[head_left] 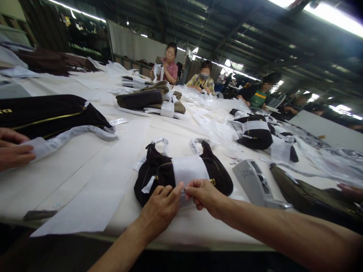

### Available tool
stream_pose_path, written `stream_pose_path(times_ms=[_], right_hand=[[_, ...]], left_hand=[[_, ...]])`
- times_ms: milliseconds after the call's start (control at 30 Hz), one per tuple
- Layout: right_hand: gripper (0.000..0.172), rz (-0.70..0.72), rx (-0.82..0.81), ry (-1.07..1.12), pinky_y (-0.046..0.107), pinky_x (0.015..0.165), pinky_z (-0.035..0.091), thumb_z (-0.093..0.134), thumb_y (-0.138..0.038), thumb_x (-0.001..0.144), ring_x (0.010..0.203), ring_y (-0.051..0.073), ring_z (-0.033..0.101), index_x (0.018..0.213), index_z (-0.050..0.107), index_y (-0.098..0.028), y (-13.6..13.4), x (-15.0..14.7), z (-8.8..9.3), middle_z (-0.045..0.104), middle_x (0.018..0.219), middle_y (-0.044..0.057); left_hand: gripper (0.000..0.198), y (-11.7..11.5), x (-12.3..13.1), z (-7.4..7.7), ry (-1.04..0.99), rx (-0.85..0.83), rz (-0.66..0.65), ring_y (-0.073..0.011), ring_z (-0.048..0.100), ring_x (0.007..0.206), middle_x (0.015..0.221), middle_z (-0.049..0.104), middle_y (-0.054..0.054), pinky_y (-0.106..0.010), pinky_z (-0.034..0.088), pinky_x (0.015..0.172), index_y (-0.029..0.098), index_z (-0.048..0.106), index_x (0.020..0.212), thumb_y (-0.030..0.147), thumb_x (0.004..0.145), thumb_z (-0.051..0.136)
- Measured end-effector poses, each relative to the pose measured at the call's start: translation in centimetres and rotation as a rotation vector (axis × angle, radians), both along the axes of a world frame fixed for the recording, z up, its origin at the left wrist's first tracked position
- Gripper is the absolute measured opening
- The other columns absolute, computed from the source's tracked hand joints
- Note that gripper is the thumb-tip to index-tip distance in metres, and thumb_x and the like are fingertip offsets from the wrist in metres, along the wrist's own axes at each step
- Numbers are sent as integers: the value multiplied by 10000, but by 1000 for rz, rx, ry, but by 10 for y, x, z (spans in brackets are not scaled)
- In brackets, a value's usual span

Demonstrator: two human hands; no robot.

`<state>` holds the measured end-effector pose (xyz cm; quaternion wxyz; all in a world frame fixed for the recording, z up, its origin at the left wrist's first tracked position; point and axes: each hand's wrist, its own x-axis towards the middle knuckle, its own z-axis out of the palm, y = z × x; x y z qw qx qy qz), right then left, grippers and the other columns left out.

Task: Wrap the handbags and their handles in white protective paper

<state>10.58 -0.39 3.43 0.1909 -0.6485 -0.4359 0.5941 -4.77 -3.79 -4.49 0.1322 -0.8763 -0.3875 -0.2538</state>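
Note:
A black handbag (161,175) lies on the table before me, with a white paper band (187,168) wrapped round its middle. Its handle ends (163,145) are covered in white wrapping, and a wrapped zip pull (149,185) hangs on its left side. My left hand (161,207) is closed on the band's near part, the index fingertip close to the other hand. Opposite it, my right hand (204,194) pinches at the same spot; whatever small piece sits between its fingertips is too small to name. A grey tape dispenser (251,183) stands right of the bag.
A sheet of white paper (93,200) lies left of the bag. Farther left, another person's hands (17,151) touch a black bag (53,113) with a wrapped strap. Folded bags (150,98), banded black bags (255,130) and an olive bag (312,196) surround me. Several people work across the table.

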Motion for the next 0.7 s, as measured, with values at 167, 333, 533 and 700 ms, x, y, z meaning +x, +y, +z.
stream_pose_path(times_ms=[167,333,533,700], right_hand=[[117,2,-4,-61,153,277,243,549,-163,725,295,26,332,618,500,-161,8,-5,-11,539,464,-48],[122,15,3,-104,157,269,259,573,-109,683,298,35,356,592,512,-164,8,-7,-7,524,436,-55],[89,14,-9,-93,160,277,281,567,-96,662,306,38,364,658,511,-165,1,-2,-2,536,452,-55],[212,-39,-19,-97,165,262,265,569,-103,636,283,44,341,753,418,-193,-8,-2,0,539,454,-75]], left_hand=[[184,4,0,5,56,-89,-30,-221,500,915,1297,459,-81,-376,379,717,162,552,996,174,843,449],[180,11,-2,14,97,-134,-80,-199,510,843,1246,502,-83,-356,372,676,169,544,989,179,823,476],[165,10,-2,15,112,-133,-64,-209,505,855,1255,493,-78,-368,366,690,172,546,970,178,825,468],[151,9,-1,17,122,-134,-60,-213,507,860,1256,494,-69,-370,366,697,178,549,949,180,821,471]])
